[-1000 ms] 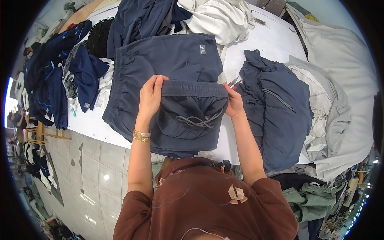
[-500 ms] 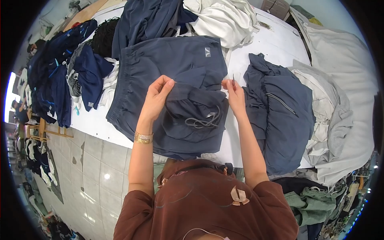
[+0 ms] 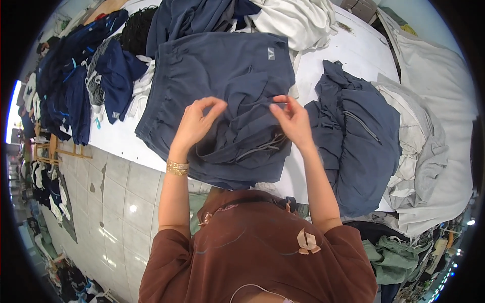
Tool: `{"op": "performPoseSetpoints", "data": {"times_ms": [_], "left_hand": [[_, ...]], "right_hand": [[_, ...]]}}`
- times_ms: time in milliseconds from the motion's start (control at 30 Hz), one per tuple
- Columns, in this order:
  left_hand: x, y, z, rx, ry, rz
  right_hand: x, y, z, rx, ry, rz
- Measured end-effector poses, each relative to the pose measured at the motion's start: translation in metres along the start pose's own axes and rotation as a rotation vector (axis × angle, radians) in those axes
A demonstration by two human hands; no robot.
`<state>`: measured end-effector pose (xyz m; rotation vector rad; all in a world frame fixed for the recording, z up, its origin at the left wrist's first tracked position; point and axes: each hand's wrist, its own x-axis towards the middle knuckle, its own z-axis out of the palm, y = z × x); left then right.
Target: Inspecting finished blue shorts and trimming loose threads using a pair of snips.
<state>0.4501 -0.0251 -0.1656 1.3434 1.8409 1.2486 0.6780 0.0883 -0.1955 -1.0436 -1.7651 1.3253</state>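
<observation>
Just above a bunched pair of dark blue-grey shorts (image 3: 247, 108), both of my hands face each other, apart from one another. My left hand (image 3: 198, 121) has its thumb and fingers drawn together at the left of the folds; whether a thread or cloth is between them cannot be made out. On the right, my right hand (image 3: 294, 121) has curled fingers, with a small reddish bit showing in them. A grey drawstring (image 3: 262, 146) trails from the bunched waistband near me. Under it lies a flat stack of matching shorts (image 3: 217, 55), elastic waist to the left.
To the right lies a heap of dark shorts (image 3: 364, 151), with pale grey cloth (image 3: 429, 91) beyond. White fabric (image 3: 293, 20) and more dark garments (image 3: 187, 20) sit at the back. Navy clothes (image 3: 116, 70) hang over the white table's (image 3: 118, 154) left edge.
My left hand has let go of the waistband, and the shorts have slumped into looser folds. The thin dark pointed tool seen in my right hand no longer shows clearly.
</observation>
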Motion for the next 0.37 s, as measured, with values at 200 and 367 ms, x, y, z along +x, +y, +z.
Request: {"op": "performPoseSetpoints", "data": {"times_ms": [200, 367], "left_hand": [[-0.068, -0.019, -0.026, 0.622, -0.311, 0.019], [-0.073, -0.047, -0.028, 0.135, -0.307, -0.102]], "right_hand": [[-0.024, 0.018, -0.027, -0.012, -0.010, 0.042], [-0.028, 0.010, -0.011, 0.080, -0.096, 0.022]]}}
